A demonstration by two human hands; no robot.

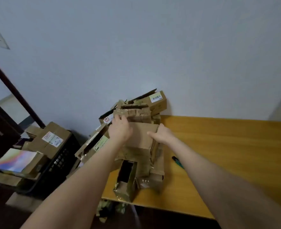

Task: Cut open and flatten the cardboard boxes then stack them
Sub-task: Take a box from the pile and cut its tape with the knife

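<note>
Bare table [227, 146] right of cardboard pile [141, 146]; crate [58, 164] crowds left

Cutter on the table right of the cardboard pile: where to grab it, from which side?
Pinch the cutter mid-body across its narrow width, from above and the right: it lies flat and diagonal on the table, cardboard pile close on its left. Blade end unclear. The nearest right hand grips flattened cardboard.

Your yellow wooden table [227, 146] carried a heap of flattened cardboard [141, 152] at its nine o'clock end. At the heap's six o'clock an open box [128, 179] lay by the near edge; at its three o'clock, apart, lay a green-and-black cutter [177, 161].
</note>
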